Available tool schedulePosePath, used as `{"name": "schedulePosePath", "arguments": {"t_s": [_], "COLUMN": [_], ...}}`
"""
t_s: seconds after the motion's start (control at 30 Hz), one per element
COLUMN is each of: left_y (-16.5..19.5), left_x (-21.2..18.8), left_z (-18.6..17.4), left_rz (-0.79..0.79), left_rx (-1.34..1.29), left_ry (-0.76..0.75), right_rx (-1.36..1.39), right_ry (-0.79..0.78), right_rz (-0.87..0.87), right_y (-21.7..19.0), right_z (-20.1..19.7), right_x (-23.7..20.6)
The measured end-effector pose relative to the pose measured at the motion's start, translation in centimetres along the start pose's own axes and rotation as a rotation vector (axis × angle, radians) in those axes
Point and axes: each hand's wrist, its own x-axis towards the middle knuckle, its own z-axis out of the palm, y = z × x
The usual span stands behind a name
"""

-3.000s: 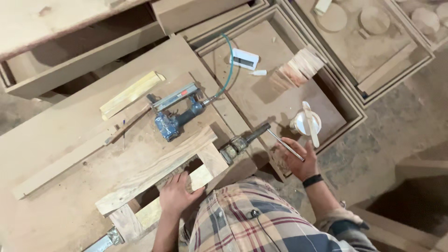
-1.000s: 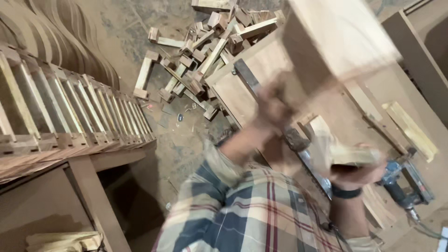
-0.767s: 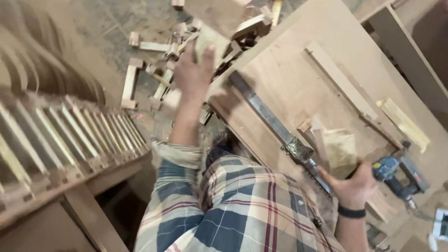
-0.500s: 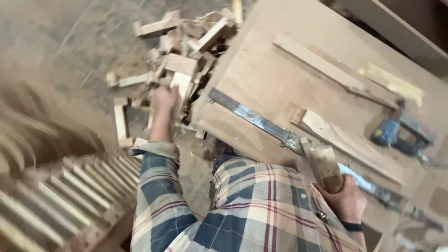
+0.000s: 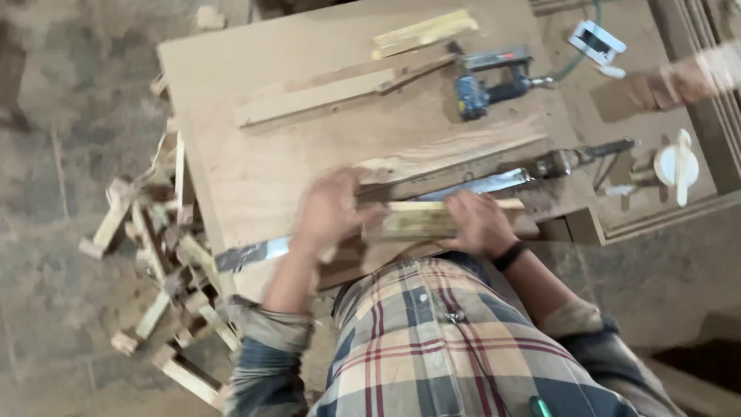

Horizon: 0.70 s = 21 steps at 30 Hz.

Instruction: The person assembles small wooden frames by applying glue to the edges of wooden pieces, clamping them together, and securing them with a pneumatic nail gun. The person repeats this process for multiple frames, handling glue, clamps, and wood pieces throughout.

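Left hand (image 5: 328, 212) motion-blurred at the workbench's (image 5: 231, 116) near edge, fingers indistinct, wood block (image 5: 421, 220) partly covered by right hand (image 5: 478, 224), bench's far edge cut off

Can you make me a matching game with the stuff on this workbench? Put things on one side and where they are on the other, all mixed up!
Things:
1. blue power tool
2. pale wood block
3. pile of wood scraps
4. white pot

Places:
A. on the floor beside the bench's left edge
B. between the left hand and right hand
C. at the far right, in a framed panel
D. on the bench top, near its far edge

Pairs: 1-D, 2-B, 3-A, 4-C
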Motion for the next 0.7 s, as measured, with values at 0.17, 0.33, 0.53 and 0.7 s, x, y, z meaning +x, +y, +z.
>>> {"name": "schedulePosePath", "arguments": {"t_s": [0.17,0.33,0.53,0.7], "left_y": [6.9,4.0,2.9,5.7], "left_x": [4.6,10.3,11.9,10.5], "left_z": [8.7,10.7,15.2,18.7], "left_rz": [0.204,0.197,-0.109,-0.194], "left_rx": [0.514,0.456,0.625,0.838], "left_ry": [-0.105,-0.013,0.011,0.157], "right_rx": [-0.062,0.146,0.334,0.393], "right_ry": [0.404,0.619,0.719,0.597], "right_rz": [-0.227,-0.032,0.305,1.045], "right_y": [2.5,11.9,31.9,51.7], "right_z": [-1.6,-2.8,-2.9,-0.7], "right_x": [2.1,-1.5,-10.4,-13.8]}}
